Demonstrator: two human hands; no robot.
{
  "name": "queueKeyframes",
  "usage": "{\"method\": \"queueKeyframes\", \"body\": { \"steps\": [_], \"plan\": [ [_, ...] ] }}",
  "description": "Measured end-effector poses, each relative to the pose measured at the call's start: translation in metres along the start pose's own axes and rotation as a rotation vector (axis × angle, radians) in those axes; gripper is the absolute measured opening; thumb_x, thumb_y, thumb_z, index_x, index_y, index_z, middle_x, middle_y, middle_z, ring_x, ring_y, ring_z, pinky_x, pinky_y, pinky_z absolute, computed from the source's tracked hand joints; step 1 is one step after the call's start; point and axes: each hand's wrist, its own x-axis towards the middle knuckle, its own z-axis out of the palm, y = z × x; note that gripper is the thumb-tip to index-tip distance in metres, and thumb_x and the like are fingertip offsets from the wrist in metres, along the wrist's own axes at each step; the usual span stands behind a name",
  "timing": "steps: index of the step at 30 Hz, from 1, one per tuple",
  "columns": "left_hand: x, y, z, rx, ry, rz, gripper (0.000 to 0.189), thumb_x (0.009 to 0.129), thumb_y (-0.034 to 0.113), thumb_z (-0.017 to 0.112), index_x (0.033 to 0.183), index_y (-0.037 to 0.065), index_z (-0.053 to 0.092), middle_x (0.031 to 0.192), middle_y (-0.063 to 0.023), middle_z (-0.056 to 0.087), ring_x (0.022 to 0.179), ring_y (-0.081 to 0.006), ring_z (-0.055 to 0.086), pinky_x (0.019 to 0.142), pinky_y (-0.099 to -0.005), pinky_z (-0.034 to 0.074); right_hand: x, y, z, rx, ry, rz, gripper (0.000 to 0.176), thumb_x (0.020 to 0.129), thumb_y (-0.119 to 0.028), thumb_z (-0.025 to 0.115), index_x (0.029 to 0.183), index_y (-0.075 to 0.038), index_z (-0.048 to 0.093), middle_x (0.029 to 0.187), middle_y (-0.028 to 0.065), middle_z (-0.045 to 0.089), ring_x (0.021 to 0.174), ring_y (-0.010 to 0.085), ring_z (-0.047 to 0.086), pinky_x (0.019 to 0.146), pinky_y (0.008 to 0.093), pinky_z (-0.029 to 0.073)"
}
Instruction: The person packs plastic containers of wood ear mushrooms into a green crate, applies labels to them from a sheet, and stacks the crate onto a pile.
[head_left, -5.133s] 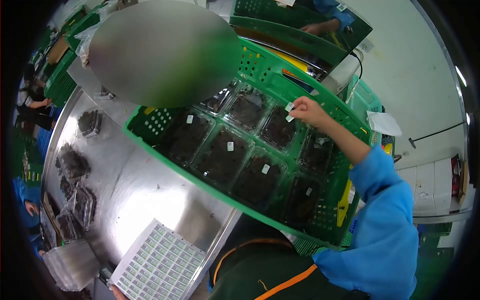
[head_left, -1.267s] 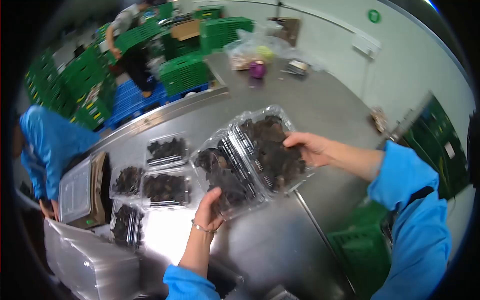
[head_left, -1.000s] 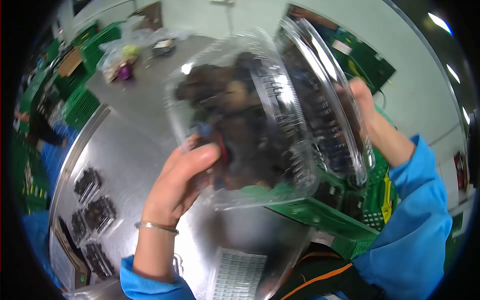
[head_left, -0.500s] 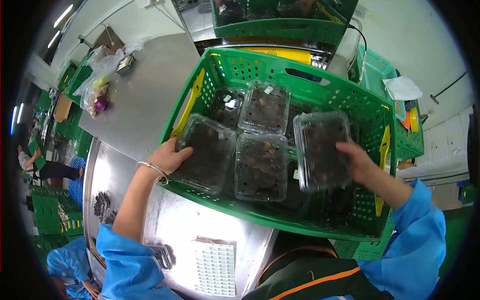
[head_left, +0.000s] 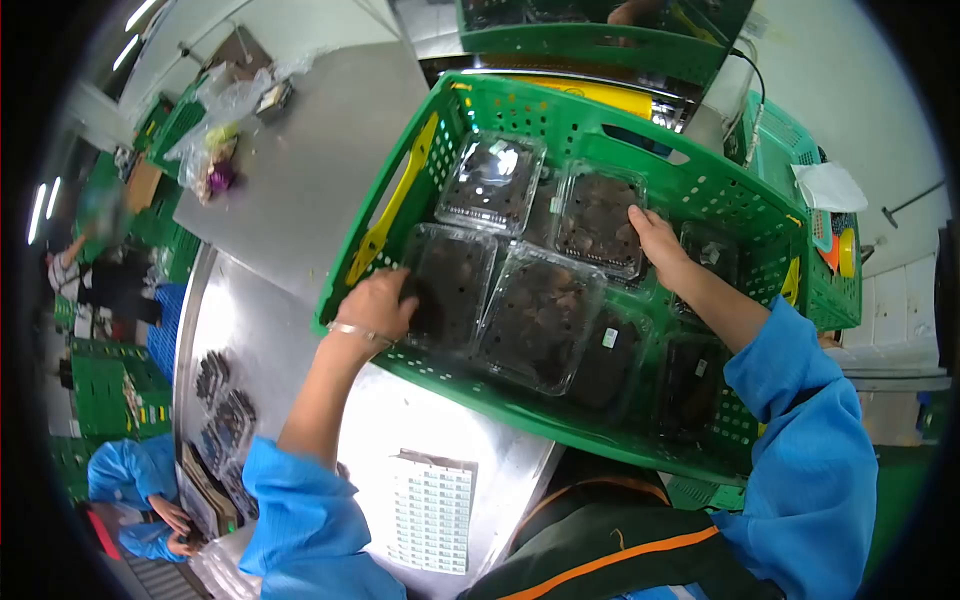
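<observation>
A green perforated crate (head_left: 480, 400) holds several clear plastic clamshell boxes with dark brown, lumpy contents I cannot identify. My right hand (head_left: 660, 248) grips the right edge of one clamshell box (head_left: 598, 222) in the far row, thumb on its lid. At the crate's left side, my left hand (head_left: 376, 304) has curled fingers at the left edge of the front-left clamshell box (head_left: 450, 285); its fingertips are partly hidden. Beside that lies a middle clamshell box (head_left: 542, 315), and behind it a glossy clamshell box (head_left: 490, 182). Lower boxes at the right carry small white labels.
A sheet of printed labels (head_left: 435, 515) lies on the steel table before the crate. Black trays (head_left: 228, 420) sit to the left. Plastic bags and a purple vegetable (head_left: 221, 176) rest farther back. A co-worker in blue sleeves (head_left: 135, 485) is at lower left.
My right hand has carried its clamshell box back and leftward into the far row. The front-left box beside my left hand sits farther into the crate. The view has shifted slightly.
</observation>
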Motion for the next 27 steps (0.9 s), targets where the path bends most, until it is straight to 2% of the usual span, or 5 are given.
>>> {"method": "queueKeyframes", "body": {
  "steps": [3,7,11,19,27],
  "plan": [
    [-0.070,0.023,-0.029,-0.533,0.519,0.014,0.024,0.084,0.009,0.052,0.105,-0.001,0.059,0.093,-0.0144,0.064,0.086,-0.0318,0.062,0.080,-0.0340,0.047,-0.019,-0.009,0.010,-0.903,0.486,-0.152,0.053,0.088,-0.038,0.048,0.126,-0.003,0.039,0.119,0.0114,0.047,0.105,0.0223,0.048,0.091,0.0363,0.038],
    [-0.193,-0.138,0.016,0.032,0.756,-0.322,0.035,0.085,0.013,0.054,0.118,0.006,0.050,0.116,-0.0200,0.052,0.105,-0.0312,0.052,0.088,-0.0398,0.041,-0.123,-0.083,0.006,-0.086,-0.160,-0.277,0.044,0.087,-0.029,0.051,0.120,0.000,0.044,0.106,0.0118,0.053,0.090,0.0171,0.052,0.078,0.0290,0.042],
    [-0.295,-0.245,0.130,-0.005,0.337,-1.510,0.071,0.082,0.051,0.047,0.136,0.010,0.025,0.139,-0.0251,0.019,0.124,-0.0443,0.024,0.099,-0.0529,0.023,-0.229,-0.106,0.083,-0.032,-0.709,-0.437,0.022,0.084,-0.012,0.053,0.103,-0.001,0.054,0.087,0.0068,0.058,0.077,0.0102,0.054,0.068,0.0250,0.045],
    [-0.321,-0.306,0.108,0.085,0.793,-0.874,0.082,0.077,0.039,0.057,0.134,-0.004,0.017,0.134,-0.0329,0.021,0.124,-0.0465,0.023,0.100,-0.0486,0.027,-0.272,0.029,0.367,-0.640,-0.883,-0.914,0.065,0.077,-0.019,0.062,0.130,-0.001,0.030,0.128,0.0229,0.033,0.117,0.0370,0.033,0.099,0.0407,0.028],
    [-0.365,-0.476,0.072,0.029,0.522,-1.577,0.099,0.069,0.052,0.062,0.139,0.005,0.009,0.138,-0.0319,0.014,0.128,-0.0448,0.016,0.101,-0.0522,0.015,-0.208,0.037,0.395,-1.069,-0.473,-0.485,0.106,0.059,-0.036,0.078,0.134,0.003,0.014,0.132,0.0260,0.030,0.124,0.0388,0.027,0.103,0.0412,0.025]
  ]
}}
